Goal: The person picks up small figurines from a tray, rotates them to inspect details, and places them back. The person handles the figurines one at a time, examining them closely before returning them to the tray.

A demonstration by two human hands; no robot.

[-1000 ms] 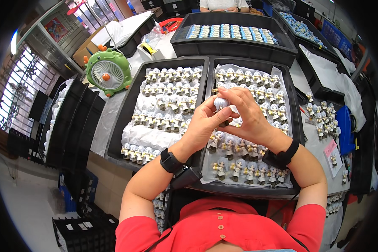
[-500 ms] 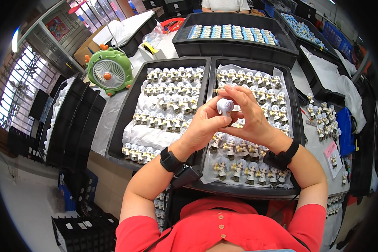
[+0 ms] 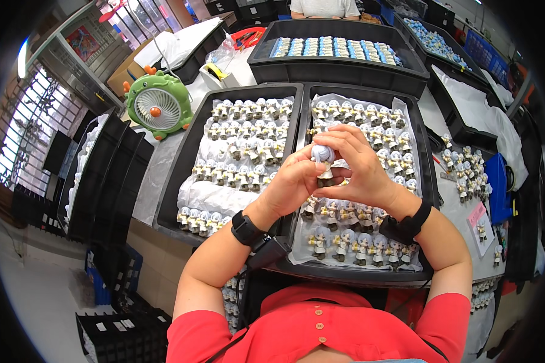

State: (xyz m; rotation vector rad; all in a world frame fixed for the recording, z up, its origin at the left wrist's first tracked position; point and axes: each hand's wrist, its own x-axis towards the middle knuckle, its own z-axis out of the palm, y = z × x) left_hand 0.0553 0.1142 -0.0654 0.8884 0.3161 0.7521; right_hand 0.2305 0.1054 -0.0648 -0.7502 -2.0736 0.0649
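Observation:
A small figurine (image 3: 324,158) with pale lavender-white hair, a white body and a dark base is held upright between my two hands, above the right black tray (image 3: 431,181). My left hand (image 3: 295,179) grips it from the left, thumb lying across its front. From the other side, the fingers of my right hand (image 3: 364,170) close round its top and bottom. Rows of similar figurines (image 3: 361,247) lie on white sheeting in that tray, partly hidden by my hands. More rows stand in the left black tray (image 3: 184,151).
A green fan (image 3: 157,104) and a tape dispenser (image 3: 215,72) stand beyond the left tray. Behind is a black bin (image 3: 345,71) of blue-and-white pieces. Loose figurines (image 3: 466,172) and a blue container (image 3: 498,189) are at right. Stacked black trays (image 3: 103,181) stand left. A person (image 3: 324,7) sits opposite.
The figurine has been turned and tipped in my hands, so its white body and dark base now show below the hair. My fingers have shifted slightly round it.

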